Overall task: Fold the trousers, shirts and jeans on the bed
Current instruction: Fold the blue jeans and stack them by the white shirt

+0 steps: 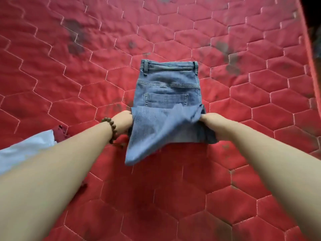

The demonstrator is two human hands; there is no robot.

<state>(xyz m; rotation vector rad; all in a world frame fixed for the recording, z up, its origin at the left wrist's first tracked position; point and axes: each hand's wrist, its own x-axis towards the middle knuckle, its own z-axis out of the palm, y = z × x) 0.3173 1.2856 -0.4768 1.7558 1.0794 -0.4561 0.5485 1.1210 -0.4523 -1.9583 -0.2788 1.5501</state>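
Here the bed (173,197), a red quilted mattress, carries the jeans (167,87) near its middle, waistband on the far side and the leg end doubled back toward the person. The fold in hand is bringing that near fold up over the back pocket; done well, both sides rise level and land square with the waistband, then get pressed flat. The left hand (124,121) grips the jeans' left edge, its fingers hidden behind the denim, so their curl cannot be judged. The right hand (211,120) pinches the right edge, fingers curled tightly on cloth. A pale garment (26,148) lies well left of the jeans.
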